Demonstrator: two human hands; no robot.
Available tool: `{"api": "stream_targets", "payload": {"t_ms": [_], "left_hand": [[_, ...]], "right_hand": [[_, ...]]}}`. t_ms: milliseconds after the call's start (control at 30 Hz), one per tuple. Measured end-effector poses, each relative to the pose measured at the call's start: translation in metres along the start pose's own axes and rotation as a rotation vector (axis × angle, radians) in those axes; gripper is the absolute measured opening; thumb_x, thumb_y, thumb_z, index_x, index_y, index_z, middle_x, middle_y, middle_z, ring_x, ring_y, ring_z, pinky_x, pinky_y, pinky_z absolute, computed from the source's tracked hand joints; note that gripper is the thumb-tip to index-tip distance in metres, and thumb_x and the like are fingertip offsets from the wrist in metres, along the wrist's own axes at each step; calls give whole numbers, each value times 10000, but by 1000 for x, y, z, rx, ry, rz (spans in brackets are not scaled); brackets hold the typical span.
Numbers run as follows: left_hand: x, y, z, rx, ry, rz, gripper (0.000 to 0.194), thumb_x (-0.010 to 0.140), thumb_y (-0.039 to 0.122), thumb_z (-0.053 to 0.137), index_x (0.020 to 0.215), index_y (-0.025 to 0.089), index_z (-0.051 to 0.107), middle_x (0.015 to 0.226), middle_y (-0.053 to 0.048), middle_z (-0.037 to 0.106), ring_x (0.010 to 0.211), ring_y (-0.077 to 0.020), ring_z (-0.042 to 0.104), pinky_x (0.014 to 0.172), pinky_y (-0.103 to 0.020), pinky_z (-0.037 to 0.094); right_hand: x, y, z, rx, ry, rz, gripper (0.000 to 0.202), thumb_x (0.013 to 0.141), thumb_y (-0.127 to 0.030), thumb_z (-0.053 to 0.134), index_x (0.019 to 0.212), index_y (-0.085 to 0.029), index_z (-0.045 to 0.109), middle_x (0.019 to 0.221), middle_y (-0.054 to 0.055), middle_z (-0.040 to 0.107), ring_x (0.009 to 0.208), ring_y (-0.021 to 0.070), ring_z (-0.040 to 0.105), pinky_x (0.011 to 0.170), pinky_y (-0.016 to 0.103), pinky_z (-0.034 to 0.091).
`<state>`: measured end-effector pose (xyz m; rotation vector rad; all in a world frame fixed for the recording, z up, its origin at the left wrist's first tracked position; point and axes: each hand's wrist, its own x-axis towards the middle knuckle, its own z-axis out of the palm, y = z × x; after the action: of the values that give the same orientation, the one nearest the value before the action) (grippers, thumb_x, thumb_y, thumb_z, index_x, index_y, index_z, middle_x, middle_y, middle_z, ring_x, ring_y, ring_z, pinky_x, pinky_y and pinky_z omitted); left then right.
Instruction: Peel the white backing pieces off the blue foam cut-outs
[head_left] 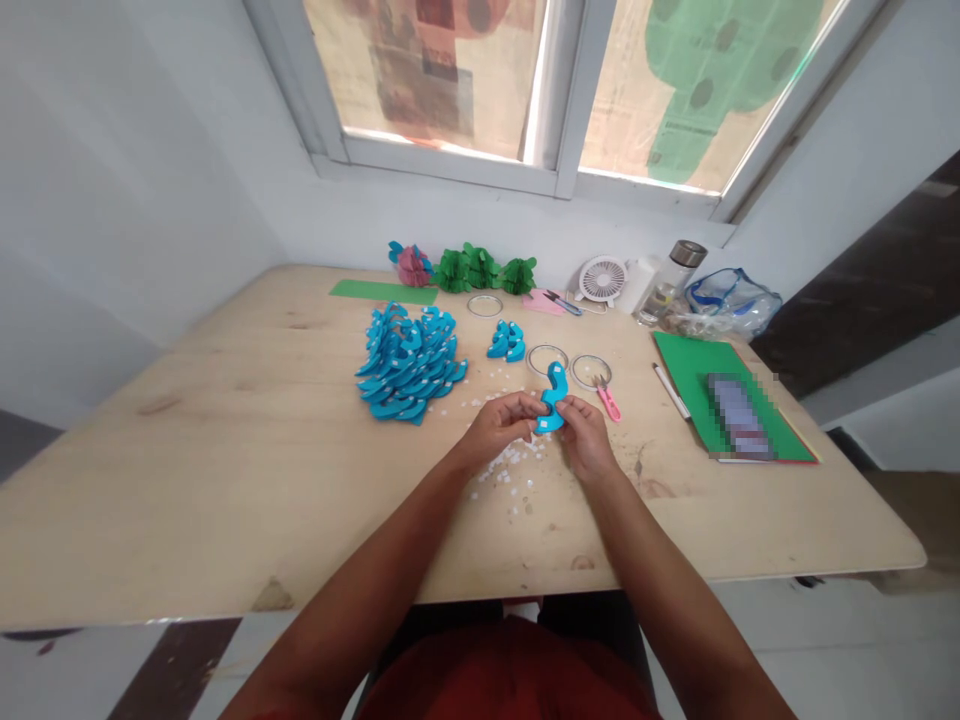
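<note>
A blue curved, wavy piece [555,378] with small white squares on it is upright between my hands, above the table. My right hand [589,440] pinches its right edge between thumb and fingers. My left hand [495,428] is closed at its left side, fingertips against the piece; whether a small white bit is also between them I cannot make out. Below my hands lie scattered white paper bits [511,458]. A large stack of similar blue pieces [409,365] lies to the left, and a smaller blue group [507,342] sits just beyond my hands.
Wire rings [485,306] and pink-handled scissors [609,402] lie near my hands. Green paper decorations [480,268], a white fan [602,280], a bottle [671,283] and a clear bag [731,305] line the back. On the right lie a pen [671,391] and green sheets [686,365].
</note>
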<state>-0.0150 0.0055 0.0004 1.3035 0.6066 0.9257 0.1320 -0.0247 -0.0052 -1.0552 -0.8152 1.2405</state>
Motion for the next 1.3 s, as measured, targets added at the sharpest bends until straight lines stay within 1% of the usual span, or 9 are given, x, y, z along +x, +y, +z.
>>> {"api": "stream_targets", "payload": {"t_ms": [200, 333, 467, 633, 733, 800, 967, 1100, 1300], "left_hand": [[0, -2, 0, 5, -3, -16, 209, 636, 213, 671, 831, 156, 624, 805, -44, 651, 676, -131, 579, 570, -231, 464], [-1, 0, 2, 90, 26, 13, 182, 634, 186, 652, 809, 156, 610, 801, -38, 647, 695, -132, 581, 631, -244, 461], [-2, 3, 3, 251, 85, 72, 125, 639, 168, 628, 762, 161, 606, 752, -18, 627, 693, -131, 574, 632, -235, 454], [-2, 5, 3, 418, 177, 198, 20, 664, 158, 609, 671, 172, 597, 711, -6, 599, 679, -121, 561, 601, -215, 449], [-2, 4, 3, 528, 211, 286, 51, 685, 155, 594, 649, 182, 617, 685, -3, 591, 657, -117, 550, 604, -221, 442], [-2, 2, 4, 616, 237, 307, 74, 699, 157, 589, 653, 190, 637, 657, 1, 581, 635, -114, 541, 610, -227, 437], [-1, -7, 9, 743, 313, 265, 96, 705, 159, 593, 688, 208, 673, 621, 8, 572, 623, -117, 544, 604, -226, 433], [-1, -14, 14, 709, 378, 197, 103, 698, 182, 605, 752, 203, 690, 660, 5, 613, 602, -114, 555, 588, -225, 436], [-1, -23, 19, 621, 469, 103, 141, 703, 233, 610, 805, 180, 691, 691, -2, 657, 612, -117, 577, 580, -224, 442]], "right_hand": [[-1, 0, 1, 50, -1, -1, 173, 618, -301, 680, 586, -178, 563, 573, -31, 555, 534, 99, 464, 542, 232, 366], [0, 2, 1, 18, 29, 3, 147, 615, -294, 679, 614, -181, 585, 579, -30, 573, 537, 103, 477, 541, 231, 367], [3, 7, -3, -22, 72, -21, 130, 623, -294, 670, 655, -184, 607, 580, -28, 588, 537, 109, 495, 549, 236, 379], [7, 10, -6, -116, 149, -66, 155, 635, -319, 655, 664, -173, 611, 526, -33, 542, 513, 108, 475, 522, 231, 377], [7, 9, -5, -184, 199, -137, 168, 642, -327, 643, 651, -165, 600, 562, -28, 553, 537, 107, 482, 523, 224, 380], [6, 8, -4, -209, 204, -184, 169, 657, -328, 629, 671, -162, 600, 604, -19, 577, 564, 113, 502, 543, 229, 392], [5, 12, -4, -293, 218, -272, 191, 706, -330, 586, 781, -157, 614, 704, 11, 621, 613, 135, 540, 588, 253, 416], [4, 15, -4, -427, 256, -347, 227, 737, -334, 559, 844, -144, 623, 751, 30, 632, 648, 146, 545, 619, 266, 421], [-3, 12, 2, -602, 281, -441, 233, 763, -328, 532, 838, -133, 634, 706, 19, 606, 650, 147, 522, 644, 267, 413]]}}
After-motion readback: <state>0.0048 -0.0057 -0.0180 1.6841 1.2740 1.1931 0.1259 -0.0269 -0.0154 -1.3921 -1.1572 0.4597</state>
